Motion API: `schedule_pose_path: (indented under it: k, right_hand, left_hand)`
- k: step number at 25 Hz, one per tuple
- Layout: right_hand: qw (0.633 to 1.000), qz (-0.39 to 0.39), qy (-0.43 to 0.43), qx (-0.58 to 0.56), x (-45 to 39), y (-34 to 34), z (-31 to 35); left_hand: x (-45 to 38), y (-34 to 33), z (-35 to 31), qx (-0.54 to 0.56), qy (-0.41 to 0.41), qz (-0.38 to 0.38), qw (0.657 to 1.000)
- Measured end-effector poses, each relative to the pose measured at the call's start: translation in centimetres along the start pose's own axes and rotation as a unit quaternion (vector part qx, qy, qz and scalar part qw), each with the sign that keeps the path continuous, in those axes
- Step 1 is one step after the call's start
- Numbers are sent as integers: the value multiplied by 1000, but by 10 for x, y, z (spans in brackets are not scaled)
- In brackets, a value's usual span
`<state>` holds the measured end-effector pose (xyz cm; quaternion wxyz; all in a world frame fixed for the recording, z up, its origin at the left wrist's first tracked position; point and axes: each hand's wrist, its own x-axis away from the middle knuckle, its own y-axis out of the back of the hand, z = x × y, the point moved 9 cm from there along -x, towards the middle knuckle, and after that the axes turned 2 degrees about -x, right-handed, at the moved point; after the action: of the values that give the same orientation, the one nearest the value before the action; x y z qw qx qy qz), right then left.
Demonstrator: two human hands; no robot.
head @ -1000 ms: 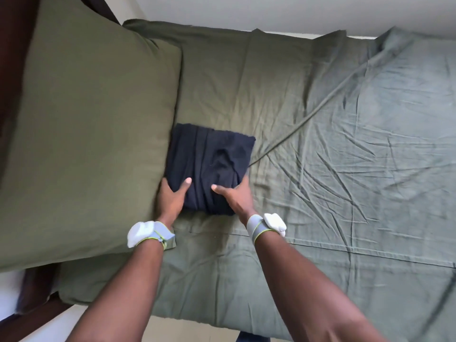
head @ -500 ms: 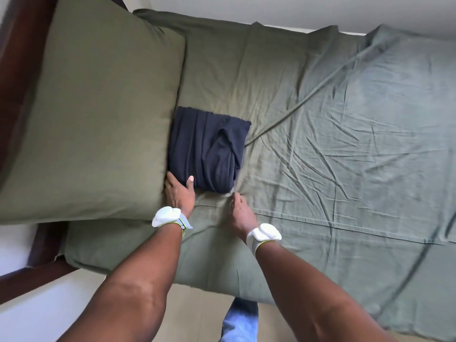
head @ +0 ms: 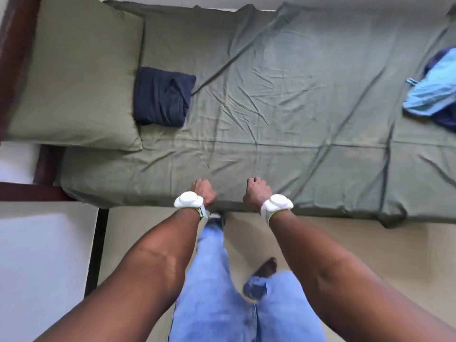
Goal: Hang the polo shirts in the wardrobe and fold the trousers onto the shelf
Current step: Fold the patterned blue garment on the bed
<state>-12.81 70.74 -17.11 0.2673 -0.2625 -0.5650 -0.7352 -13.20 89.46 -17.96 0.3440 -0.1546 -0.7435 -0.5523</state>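
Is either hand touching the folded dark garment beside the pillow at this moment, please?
No; the left hand and right hand are at the near edge of the bed, well apart from the folded dark garment.

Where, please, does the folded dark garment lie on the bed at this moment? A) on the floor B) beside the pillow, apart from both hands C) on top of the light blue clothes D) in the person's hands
B: the folded dark garment lies on the sheet against the pillow, while the left hand and right hand hang at the bed's near edge, holding nothing.
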Motion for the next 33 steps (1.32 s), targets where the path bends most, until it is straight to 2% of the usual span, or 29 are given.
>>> schedule_pose_path:
  k: [2,5,10,16,22,27,33]
  right_hand:
    - [1000,-17,-6,7,51,15,-31]
    - [999,-29,-19,5,123,29,-71]
    - [998,-44,0,43,182,56,-117]
    - [999,-20,23,21,166,93,-147]
    - [999,-12,-31,22,116,161,-255]
    - [996,-31,-82,-9,100,214,-337]
    - [995,-29,-83,-54,72,255,-410]
  left_hand:
    - [53,-7,-40,9,-39,-20,999]
    - [125,-26,-77,5,-38,-31,999]
    - [181,-41,-127,6,-45,-20,999]
    - [155,-36,-178,14,-26,-2,1000]
    - [96,-33,-312,14,-73,59,995]
    - [81,-11,-410,4,-121,63,991]
    - [55,-9,-476,-22,-92,60,994]
